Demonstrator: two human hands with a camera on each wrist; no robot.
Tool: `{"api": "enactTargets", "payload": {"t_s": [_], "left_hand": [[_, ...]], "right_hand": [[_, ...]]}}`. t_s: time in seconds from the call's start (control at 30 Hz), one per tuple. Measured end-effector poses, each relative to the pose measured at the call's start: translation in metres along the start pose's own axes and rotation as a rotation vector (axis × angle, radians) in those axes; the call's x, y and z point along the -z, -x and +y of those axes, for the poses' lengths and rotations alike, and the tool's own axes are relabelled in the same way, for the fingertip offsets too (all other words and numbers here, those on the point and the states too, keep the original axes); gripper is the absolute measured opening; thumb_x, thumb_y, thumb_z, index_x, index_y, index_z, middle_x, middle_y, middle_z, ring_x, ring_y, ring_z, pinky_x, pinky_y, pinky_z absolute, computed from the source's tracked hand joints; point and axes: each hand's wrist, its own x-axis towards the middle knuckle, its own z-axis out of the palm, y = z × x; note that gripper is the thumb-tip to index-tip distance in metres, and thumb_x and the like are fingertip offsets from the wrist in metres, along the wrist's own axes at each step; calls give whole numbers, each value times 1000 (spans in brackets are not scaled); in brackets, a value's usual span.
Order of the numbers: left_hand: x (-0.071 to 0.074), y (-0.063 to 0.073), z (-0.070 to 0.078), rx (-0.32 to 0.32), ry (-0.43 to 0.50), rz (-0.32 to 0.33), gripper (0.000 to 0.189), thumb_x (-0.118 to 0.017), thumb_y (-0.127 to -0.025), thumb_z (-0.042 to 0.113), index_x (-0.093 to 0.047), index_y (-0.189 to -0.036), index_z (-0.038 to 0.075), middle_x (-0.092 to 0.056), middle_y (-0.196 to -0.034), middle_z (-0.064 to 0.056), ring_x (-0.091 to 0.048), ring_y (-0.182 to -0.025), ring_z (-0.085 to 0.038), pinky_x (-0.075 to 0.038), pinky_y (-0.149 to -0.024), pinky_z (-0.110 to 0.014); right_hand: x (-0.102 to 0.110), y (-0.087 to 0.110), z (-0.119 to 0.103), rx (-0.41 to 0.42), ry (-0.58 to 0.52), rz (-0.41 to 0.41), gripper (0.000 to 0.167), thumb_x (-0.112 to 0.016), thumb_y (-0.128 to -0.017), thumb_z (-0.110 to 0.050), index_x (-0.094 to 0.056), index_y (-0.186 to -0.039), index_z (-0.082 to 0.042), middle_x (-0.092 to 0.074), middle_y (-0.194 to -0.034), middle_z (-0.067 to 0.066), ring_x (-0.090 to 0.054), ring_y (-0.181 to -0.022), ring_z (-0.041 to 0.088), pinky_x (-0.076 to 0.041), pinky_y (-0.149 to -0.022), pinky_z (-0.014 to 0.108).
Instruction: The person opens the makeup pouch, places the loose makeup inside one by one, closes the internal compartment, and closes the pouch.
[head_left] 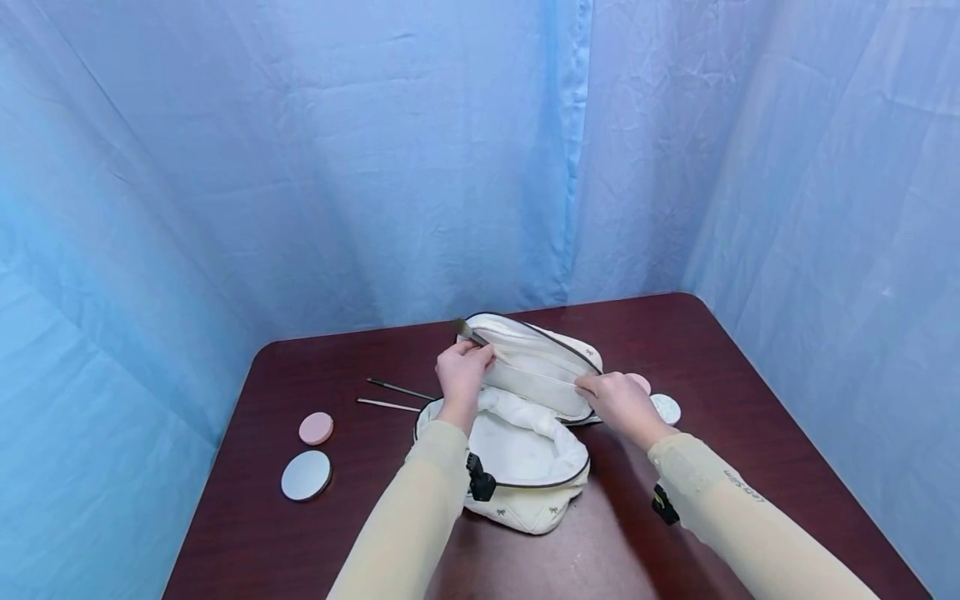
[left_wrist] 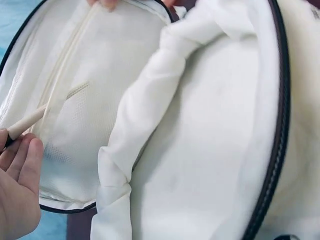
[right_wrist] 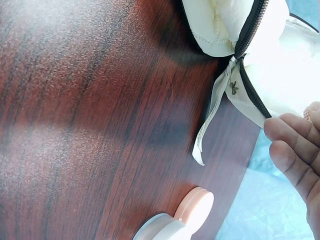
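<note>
Spotted lettering, apparently "Let's Slim", along the right sleeve (head_left: 738,500). Pinched the brush (head_left: 474,335) in the left hand (head_left: 461,373), handle inside the mesh pocket (head_left: 536,383) of the unzipped bag (head_left: 525,514) on the surface (head_left: 360,542). Gripped that pocket's edge with the right hand (head_left: 618,402). Caught the bristles (head_left: 461,327) only from the head, the handle's tip (left_wrist: 78,90) through mesh only from the left wrist, the ribbon (right_wrist: 212,117) in full only from the right.
</note>
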Motion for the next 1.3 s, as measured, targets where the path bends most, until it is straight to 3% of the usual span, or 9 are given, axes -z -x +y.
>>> {"api": "enactTargets", "payload": {"t_s": [0.13,0.3,0.4,0.5,0.67,0.93,1.13,1.3], "left_hand": [[-4,0,-1,-74,-192,-9,21,-73,-89,7,-77,-108,-3,-78,-97,-14,-77,-89,-19,-63,-77,-31],[-8,2,-1,-129,-287,-28,18,-74,-91,10,-77,-103,-3,-79,-92,-13,-77,-82,-21,-62,-73,-30],[-10,5,0,-130,-295,-52,17,-74,-91,10,-77,-101,-3,-78,-89,-13,-77,-79,-24,-62,-70,-30],[-13,7,2,-80,-247,-98,20,-72,-92,10,-76,-105,-5,-78,-93,-17,-77,-82,-25,-63,-72,-29],[-16,11,2,53,-90,-169,23,-69,-96,9,-72,-113,-7,-74,-105,-24,-76,-95,-31,-63,-78,-31],[-22,20,-1,217,106,-204,32,-69,-97,6,-65,-124,-11,-70,-116,-30,-74,-102,-33,-62,-82,-33],[-28,27,1,271,156,-193,31,-69,-97,7,-64,-122,-11,-70,-115,-30,-75,-100,-33,-62,-82,-35],[-27,29,1,279,153,-189,39,-68,-98,8,-59,-131,-11,-69,-117,-29,-73,-104,-35,-62,-83,-35]], "right_hand": [[0,0,0,2,-8,-5,19,-73,-94,-8,-63,-79,-15,-42,-58,-12,-38,-53,7,-33,-50,27],[0,0,0,4,-14,-14,18,-72,-94,-8,-63,-80,-14,-42,-59,-12,-38,-53,7,-34,-51,27],[0,0,0,13,-16,-9,18,-72,-94,-8,-63,-80,-14,-43,-59,-11,-38,-53,8,-35,-51,27],[0,-1,-1,22,-18,-2,17,-72,-94,-7,-64,-80,-14,-44,-59,-11,-40,-53,8,-36,-51,28],[0,-1,-2,26,-14,-2,16,-72,-94,-8,-64,-81,-13,-45,-58,-11,-41,-53,8,-37,-50,28],[0,0,-3,21,-10,-7,16,-72,-94,-8,-64,-81,-14,-44,-58,-11,-41,-53,8,-37,-50,28],[-1,-1,-5,36,-10,8,14,-75,-92,-8,-66,-82,-13,-46,-58,-11,-44,-53,9,-37,-49,28],[-2,-1,-5,37,-12,-2,15,-74,-92,-8,-65,-81,-13,-45,-58,-11,-43,-53,8,-37,-49,28]]}}
